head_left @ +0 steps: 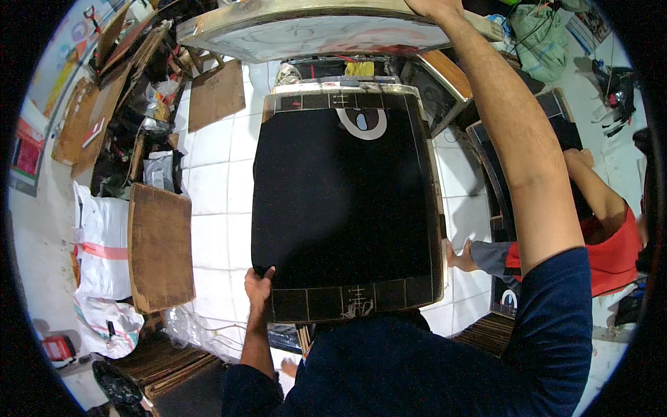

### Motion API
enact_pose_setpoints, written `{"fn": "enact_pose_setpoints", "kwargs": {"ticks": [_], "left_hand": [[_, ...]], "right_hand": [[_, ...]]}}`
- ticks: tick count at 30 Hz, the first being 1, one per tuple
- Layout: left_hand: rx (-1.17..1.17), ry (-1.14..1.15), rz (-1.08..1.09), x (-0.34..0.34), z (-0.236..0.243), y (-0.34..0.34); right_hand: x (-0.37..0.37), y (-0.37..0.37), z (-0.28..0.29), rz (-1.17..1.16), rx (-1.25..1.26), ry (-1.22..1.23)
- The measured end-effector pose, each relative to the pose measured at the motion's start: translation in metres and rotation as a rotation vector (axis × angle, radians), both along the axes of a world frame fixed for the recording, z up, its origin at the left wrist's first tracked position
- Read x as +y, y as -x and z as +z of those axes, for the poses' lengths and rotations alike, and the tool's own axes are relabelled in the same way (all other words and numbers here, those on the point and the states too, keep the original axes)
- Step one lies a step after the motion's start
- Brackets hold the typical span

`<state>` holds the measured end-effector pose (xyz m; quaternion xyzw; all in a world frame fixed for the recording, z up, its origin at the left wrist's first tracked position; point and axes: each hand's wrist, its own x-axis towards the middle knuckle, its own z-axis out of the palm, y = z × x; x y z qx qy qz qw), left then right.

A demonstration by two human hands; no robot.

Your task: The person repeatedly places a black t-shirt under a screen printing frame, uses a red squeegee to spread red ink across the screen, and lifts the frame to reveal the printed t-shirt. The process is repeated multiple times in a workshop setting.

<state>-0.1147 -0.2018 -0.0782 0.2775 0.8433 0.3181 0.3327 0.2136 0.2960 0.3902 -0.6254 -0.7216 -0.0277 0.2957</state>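
Observation:
A large black cloth (333,201) lies flat over a dark board (396,295) in front of me, the board's marked strips showing at its near and far ends. Near the far edge, the cloth carries a pale ring-shaped print (379,129). At the near left corner, my left hand (259,286) is closed on the cloth's edge, thumb on top. My right arm reaches far forward, and my right hand (438,8) grips the edge of a wooden-framed printing screen (313,38), raised beyond the board. The top of the picture cuts off part of that hand.
To the right, a person in red (615,254) is beside another dark board (577,139). Leftward stand a brown wooden board (161,247), white sacks (104,243) and piled panels (118,97). A flat brown sheet (217,96) lies on the white tiles (208,240). Stacked boards (170,368) sit near left.

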Motion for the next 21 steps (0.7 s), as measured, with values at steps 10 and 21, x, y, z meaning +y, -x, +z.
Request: {"fn": "enact_pose_setpoints", "kwargs": {"ticks": [10,21], "left_hand": [[0.078,0.087,-0.004,0.021,0.001,0.011],[0.248,0.306,-0.044,0.029,0.0,-0.003]], "right_hand": [[0.022,-0.002,0.004,0.062,-0.046,-0.106],[0.01,-0.001,-0.003,-0.031,-0.021,-0.018]]}}
